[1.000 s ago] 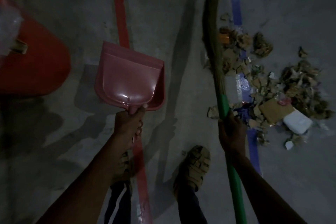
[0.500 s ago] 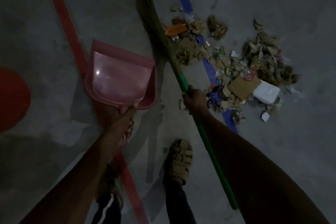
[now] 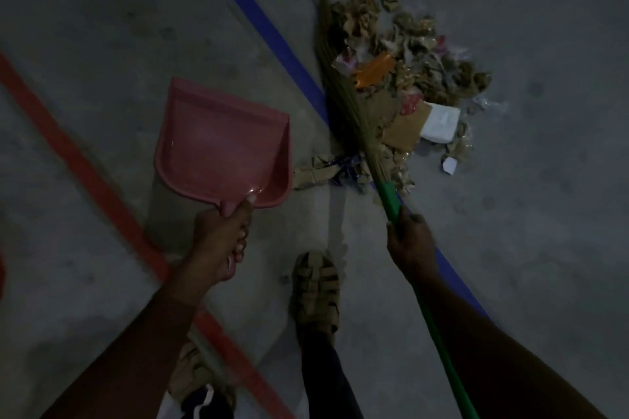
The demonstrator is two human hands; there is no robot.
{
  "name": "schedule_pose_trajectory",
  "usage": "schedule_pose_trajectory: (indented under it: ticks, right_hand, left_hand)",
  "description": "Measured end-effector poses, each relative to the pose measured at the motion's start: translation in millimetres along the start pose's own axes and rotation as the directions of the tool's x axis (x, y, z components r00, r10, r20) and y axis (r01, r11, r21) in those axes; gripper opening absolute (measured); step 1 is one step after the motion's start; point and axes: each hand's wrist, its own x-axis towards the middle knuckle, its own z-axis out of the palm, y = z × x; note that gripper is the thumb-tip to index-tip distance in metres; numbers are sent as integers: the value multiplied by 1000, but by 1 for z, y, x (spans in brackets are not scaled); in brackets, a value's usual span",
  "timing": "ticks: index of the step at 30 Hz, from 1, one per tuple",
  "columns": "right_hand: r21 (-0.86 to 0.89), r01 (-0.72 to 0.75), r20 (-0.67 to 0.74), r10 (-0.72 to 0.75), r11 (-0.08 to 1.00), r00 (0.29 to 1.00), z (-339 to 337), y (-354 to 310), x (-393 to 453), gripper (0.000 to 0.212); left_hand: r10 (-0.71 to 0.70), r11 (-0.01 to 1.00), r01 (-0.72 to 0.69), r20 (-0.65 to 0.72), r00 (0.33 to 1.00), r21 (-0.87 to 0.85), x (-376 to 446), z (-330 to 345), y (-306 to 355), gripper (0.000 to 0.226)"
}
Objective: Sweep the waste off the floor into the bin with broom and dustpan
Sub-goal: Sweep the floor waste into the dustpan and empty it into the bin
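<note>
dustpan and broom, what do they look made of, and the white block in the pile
The pink scoop-shaped dustpan looks like moulded plastic: smooth, with glossy highlights near the handle. The long broom seems to have dry grass or straw bristles, tan and fibrous, on a smooth green handle, probably plastic or plastic-sleeved. The white rectangular block is matte with soft edges, possibly foam, though dim light leaves it open.

Dim concrete floor [image 3: 102, 27], two painted lines, low light.

The floor was grey, mottled concrete, scuffed and blotched with darker patches, and the light was poor, so the corners fell away into gloom. A blue line [image 3: 258, 24] ran diagonally from the top centre down toward the lower right. A red line [image 3: 78, 160] crossed from the left edge down toward the bottom centre, roughly parallel to the blue one and well apart from it. Soft, dark shadows lay across the concrete between the two lines.
</note>
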Motion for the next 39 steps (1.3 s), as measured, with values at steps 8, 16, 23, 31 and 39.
schedule_pose_trajectory:
  ticks: [8,16,23,31,39]
  right_hand:
    - [30,230,-76,-228,973,971,-1,26,-36,65]
    - [29,294,125,-295,955,947,27,19,-49,57]
    - [-95,65,137,-52,993,989,37,45,-49,56]
    - [-160,56,-54,-66,986,996,10,37,-23,61]
    - [-118,29,-44,-34,993,998,22,46,-75,54]
  left_hand:
    - [-3,998,0,37,999,60,-2,15,-10,47]
    - [-70,997,70,-9,998,29,3,3,-23,39]
    - [-173,983,172,2,985,71,20,-21,-41,40]
    - [-164,984,160,45,985,77,14,-8,-48,34]
    - [-81,996,78,64,995,48,-3,-5,-51,35]
